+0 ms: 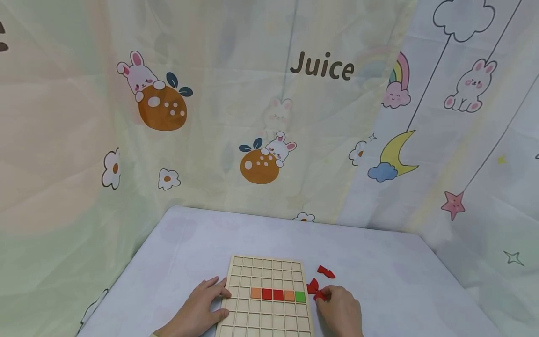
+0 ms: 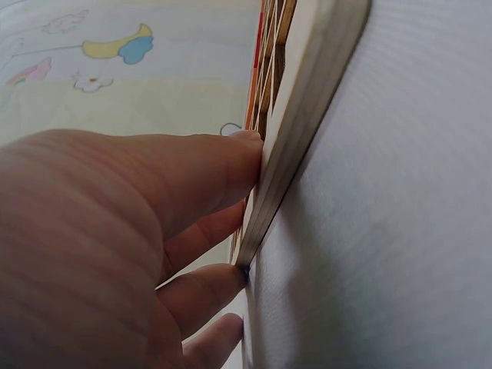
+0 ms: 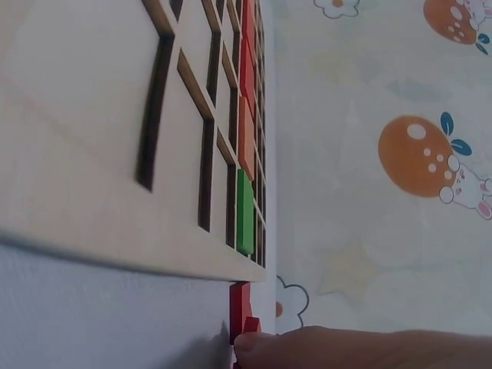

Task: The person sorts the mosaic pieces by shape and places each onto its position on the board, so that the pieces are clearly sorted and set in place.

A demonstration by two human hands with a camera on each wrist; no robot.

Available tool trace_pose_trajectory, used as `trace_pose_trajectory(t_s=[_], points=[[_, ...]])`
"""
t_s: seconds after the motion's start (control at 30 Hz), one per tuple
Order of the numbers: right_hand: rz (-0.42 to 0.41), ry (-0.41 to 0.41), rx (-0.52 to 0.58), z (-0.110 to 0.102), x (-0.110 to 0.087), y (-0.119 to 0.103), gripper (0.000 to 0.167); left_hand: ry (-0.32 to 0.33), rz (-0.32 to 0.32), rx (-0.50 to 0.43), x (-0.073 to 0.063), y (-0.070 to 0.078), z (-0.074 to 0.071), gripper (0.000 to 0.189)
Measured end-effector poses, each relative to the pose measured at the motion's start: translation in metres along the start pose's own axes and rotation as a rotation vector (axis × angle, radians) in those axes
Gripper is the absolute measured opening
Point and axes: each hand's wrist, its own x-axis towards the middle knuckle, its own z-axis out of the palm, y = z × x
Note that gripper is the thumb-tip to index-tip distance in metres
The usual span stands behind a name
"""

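Worktop (image 1: 202, 241), pale-covered: one wooden board (image 1: 248, 306), ruled into a grid seven cells wide, lying flat near the person.

Coloured squares on the board: five, side by side in one row, running to the right-hand column. From the left: one orange square (image 1: 255, 293), two red squares (image 1: 267, 294), a second orange square (image 1: 289, 296), one green square (image 1: 300, 297). Tally: two orange, two red, one green.

Left hand (image 1: 201, 304): at the board's left edge. Grip loose, fingers spread, nothing enclosed. Left wrist view has the thumb (image 2: 211, 169) against the edge of the board, fingers below it reaching the same side.

Right hand (image 1: 342, 309): just off the board's right edge, fingers curled, grip pinching one red piece (image 1: 319, 296) at the fingertips.

Other loose red bits, all right of the board: one small cluster (image 1: 312, 286) next to the edge, near the pinching fingers; one farther group (image 1: 326, 272) beyond it. Exact number cannot be told; pieces overlap and the hand covers some.

Backdrop cloth (image 1: 210, 187) behind: two rabbits (image 1: 141, 80) each hugging a spotted orange fruit, one yellow moon (image 1: 393, 152), one pink star (image 1: 453, 204), one word, "Juice" (image 1: 322, 66).
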Motion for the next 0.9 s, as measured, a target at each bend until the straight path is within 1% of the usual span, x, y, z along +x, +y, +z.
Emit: trace_pose_trajectory(t_s=[0.27,0.37,0.47,0.7,0.9], points=[[-0.011,0.044,0.035,0.002,0.001,-0.006,0.037,0.010,0.007,-0.002,-0.001,-0.002,0.000,0.026],[-0.036,0.089,0.051,0.004,0.001,-0.007,0.034,0.011,0.010,-0.006,-0.001,-0.002,0.000,0.026],[-0.064,0.117,0.074,0.005,0.000,-0.008,0.032,0.013,0.016,-0.004,-0.001,-0.003,0.001,0.026],[-0.101,0.100,0.124,0.008,-0.002,-0.012,0.033,0.010,0.016,-0.009,-0.001,-0.003,0.001,0.026],[-0.191,0.083,0.174,0.010,-0.007,-0.016,0.027,0.014,0.009,-0.003,-0.001,-0.003,0.001,0.026]])
